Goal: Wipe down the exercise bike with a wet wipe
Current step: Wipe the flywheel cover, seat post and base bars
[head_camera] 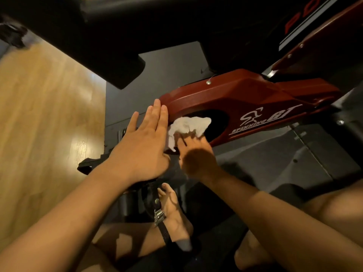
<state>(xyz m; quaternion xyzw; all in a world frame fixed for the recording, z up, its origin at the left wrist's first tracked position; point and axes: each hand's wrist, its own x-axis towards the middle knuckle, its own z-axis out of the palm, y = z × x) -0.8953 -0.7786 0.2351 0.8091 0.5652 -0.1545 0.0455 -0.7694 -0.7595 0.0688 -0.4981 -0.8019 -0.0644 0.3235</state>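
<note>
Forearms reach forward: left hand (145,142) rests flat, fingers straight, on the red chain guard's (245,99) end. Right hand (196,156) presses the bunched wet wipe (188,126) with outstretched fingers at its dark opening. Guard-wiping seems underway; next, probably sweep toward the logo.

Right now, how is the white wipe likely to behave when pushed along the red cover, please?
Probably floppy: the wipe lies crumpled in soft folds. Likely light, as the right hand presses it with fingers alone. It may bunch against the red cover.
</note>
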